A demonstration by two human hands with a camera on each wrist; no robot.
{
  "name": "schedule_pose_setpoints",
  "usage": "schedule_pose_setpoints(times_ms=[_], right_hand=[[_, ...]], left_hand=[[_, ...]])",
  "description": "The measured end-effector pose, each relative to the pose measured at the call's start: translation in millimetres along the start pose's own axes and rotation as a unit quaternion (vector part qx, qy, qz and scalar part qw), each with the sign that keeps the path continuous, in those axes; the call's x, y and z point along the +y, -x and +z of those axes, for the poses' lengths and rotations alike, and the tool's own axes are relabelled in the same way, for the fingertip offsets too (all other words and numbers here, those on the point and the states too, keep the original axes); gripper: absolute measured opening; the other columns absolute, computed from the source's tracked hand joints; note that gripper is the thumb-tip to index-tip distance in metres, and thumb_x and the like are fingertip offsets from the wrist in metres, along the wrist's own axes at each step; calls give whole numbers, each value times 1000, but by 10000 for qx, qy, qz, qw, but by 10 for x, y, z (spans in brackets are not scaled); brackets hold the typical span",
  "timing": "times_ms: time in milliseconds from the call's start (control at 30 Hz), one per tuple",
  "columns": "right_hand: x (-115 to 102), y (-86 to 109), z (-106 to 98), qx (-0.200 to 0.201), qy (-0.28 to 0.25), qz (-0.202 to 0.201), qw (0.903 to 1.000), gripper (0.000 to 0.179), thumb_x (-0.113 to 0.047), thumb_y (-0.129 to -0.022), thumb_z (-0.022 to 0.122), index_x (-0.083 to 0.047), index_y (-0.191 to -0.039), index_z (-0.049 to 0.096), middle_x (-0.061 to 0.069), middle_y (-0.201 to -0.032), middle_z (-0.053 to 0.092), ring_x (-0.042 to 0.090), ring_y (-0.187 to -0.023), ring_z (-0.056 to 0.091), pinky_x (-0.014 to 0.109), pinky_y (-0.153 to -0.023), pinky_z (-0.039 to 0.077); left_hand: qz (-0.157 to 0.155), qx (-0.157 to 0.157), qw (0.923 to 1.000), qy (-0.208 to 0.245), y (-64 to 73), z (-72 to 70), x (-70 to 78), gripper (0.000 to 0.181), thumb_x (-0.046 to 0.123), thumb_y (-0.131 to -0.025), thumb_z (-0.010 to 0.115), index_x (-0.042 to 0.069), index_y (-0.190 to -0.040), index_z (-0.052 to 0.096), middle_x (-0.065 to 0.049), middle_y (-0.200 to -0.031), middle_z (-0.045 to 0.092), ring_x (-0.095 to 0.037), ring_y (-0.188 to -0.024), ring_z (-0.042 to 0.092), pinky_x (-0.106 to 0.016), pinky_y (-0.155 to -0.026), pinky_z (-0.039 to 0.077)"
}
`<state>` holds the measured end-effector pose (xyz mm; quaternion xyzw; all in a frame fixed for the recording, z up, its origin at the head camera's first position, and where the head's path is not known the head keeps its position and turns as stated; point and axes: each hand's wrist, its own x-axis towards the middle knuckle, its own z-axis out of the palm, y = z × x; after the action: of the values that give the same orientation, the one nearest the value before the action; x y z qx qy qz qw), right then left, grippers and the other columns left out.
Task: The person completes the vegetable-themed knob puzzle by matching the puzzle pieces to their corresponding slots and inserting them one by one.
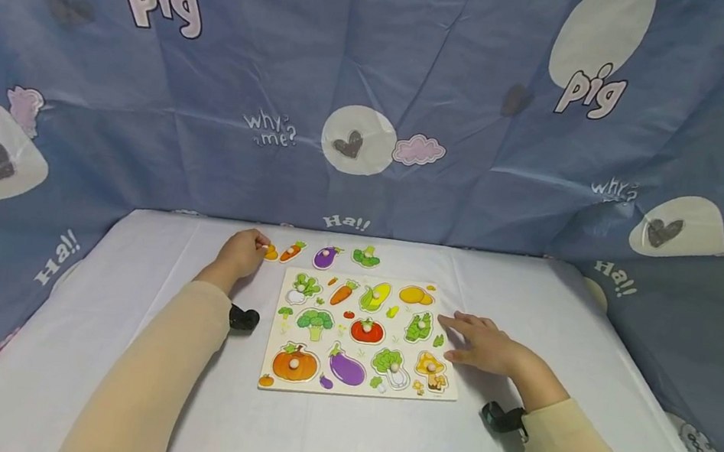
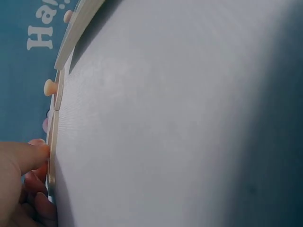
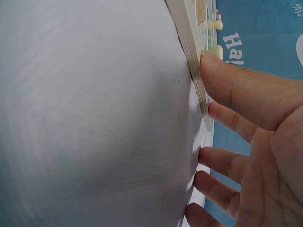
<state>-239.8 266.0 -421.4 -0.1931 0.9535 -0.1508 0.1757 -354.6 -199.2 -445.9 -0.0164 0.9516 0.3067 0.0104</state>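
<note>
My left hand (image 1: 242, 252) is at the back left of the table, its thumb and fingertips pinching a yellow potato puzzle piece (image 1: 271, 253). Beside it lie a carrot piece (image 1: 292, 251), an eggplant piece (image 1: 326, 257) and a broccoli piece (image 1: 366, 257), in a row behind the vegetable puzzle board (image 1: 270, 356). Knobbed pieces such as the tomato (image 1: 366, 330) and pumpkin (image 1: 295, 363) sit in the board; its potato shape (image 1: 413, 295) shows no knob. At the board's right edge, my right hand (image 1: 487, 348) rests with fingers spread, the thumb against the edge in the right wrist view.
A white cloth (image 1: 304, 442) covers the table. Blue printed fabric (image 1: 284, 184) hangs behind and along both sides. Each wrist wears a small black camera, the left one (image 1: 243, 319) just left of the board.
</note>
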Motion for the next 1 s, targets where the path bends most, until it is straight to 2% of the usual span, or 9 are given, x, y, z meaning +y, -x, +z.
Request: schedule_pose_setpoints(times_ms=[300, 567, 1000], right_hand=[[1, -9, -3, 6, 49, 52, 10000, 73, -44, -93, 67, -16, -155, 40, 25, -158, 28, 52, -141, 25, 73, -105, 24], [-14, -2, -7, -21, -19, 86, 10000, 73, -44, -93, 68, -16, -155, 40, 25, -158, 28, 52, -141, 25, 73, -105, 24], [-5, -6, -7, -46, -31, 64, 10000, 74, -45, -93, 67, -16, -155, 39, 25, -159, 27, 52, -141, 24, 73, -105, 24]], left_hand=[[104, -224, 9995, -212, 138, -81, -2, 23, 11, -103, 48, -3, -119, 59, -20, -115, 61, -33, -107, 57, -46, -94, 45], [115, -254, 9995, -166, 203, -112, -74, 25, 14, -105, 46, -1, -122, 57, -19, -117, 60, -33, -108, 57, -47, -94, 46], [684, -224, 9974, -32, 394, -157, 32, 23, 15, -103, 51, 0, -118, 59, -15, -108, 61, -28, -98, 57, -44, -88, 46]])
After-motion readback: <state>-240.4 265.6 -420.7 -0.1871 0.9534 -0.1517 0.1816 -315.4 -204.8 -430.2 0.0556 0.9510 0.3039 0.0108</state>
